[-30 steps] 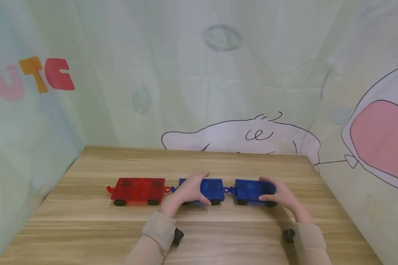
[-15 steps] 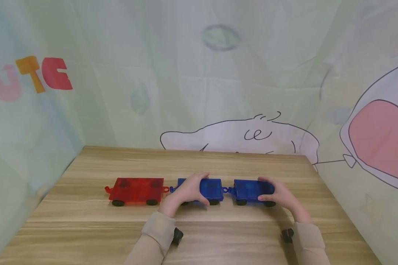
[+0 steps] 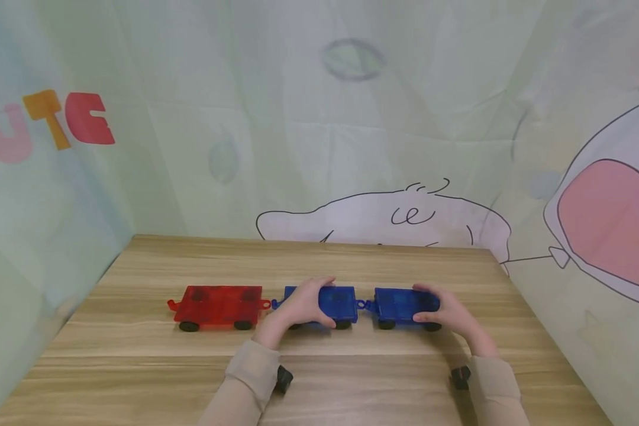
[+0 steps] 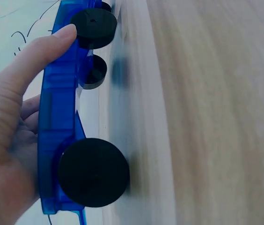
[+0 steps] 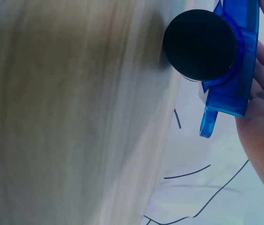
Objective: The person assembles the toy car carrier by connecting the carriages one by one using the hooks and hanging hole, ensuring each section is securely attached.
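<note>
Three flat translucent toy train cars with black wheels stand in a row on the wooden table. At the left is the red car [image 3: 220,305], which no hand touches. My left hand [image 3: 302,305] grips the middle blue car [image 3: 339,303] across its width, the thumb on its near side, as the left wrist view also shows. My right hand [image 3: 444,307] holds the right-hand blue car [image 3: 394,305] by its right end, thumb near and fingers far. Hook and ring of the two blue cars meet between them. A ring on the red car lies close to the middle car's hook.
The wooden table [image 3: 319,378] ends at the back against a printed cloth [image 3: 319,148], which also hangs at both sides. Black wrist cameras sit under both sleeves, the left one [image 3: 284,378] and the right one [image 3: 460,377].
The view has shifted very slightly, so everything sits a little further left. Both hands keep their grip, and the cars have not visibly moved on the table.
</note>
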A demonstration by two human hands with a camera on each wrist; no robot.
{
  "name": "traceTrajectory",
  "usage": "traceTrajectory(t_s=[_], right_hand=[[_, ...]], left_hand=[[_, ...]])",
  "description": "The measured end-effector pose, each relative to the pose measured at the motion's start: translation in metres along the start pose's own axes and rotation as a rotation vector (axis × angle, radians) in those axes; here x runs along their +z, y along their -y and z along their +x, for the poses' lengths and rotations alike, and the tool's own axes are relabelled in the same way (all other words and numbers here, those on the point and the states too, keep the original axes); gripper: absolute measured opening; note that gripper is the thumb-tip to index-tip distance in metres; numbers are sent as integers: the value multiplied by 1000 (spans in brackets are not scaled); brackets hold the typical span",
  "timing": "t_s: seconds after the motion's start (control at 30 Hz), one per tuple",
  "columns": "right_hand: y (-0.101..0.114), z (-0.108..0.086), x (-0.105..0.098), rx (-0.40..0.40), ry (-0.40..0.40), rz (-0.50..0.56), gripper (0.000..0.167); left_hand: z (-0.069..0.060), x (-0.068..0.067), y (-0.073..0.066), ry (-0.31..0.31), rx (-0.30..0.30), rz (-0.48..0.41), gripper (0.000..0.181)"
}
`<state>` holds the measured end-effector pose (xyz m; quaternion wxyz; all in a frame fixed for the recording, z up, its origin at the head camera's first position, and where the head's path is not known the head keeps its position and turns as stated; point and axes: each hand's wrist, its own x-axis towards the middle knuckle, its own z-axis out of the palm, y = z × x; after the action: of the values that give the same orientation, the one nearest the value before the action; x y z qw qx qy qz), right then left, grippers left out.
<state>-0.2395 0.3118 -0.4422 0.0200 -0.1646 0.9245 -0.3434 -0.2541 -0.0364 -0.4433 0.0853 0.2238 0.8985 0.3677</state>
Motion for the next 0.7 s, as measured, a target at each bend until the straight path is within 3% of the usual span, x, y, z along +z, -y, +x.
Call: traceTrajectory(t_s=[0.3,0.7], right_hand=[[0,0,2,-3,-7,-4,68],[4,3,6,-22,-3,16,68]], left_hand=[[-1,-1,3,-12,31,-58,95],[-1,0,2,-12,61,-65,95]])
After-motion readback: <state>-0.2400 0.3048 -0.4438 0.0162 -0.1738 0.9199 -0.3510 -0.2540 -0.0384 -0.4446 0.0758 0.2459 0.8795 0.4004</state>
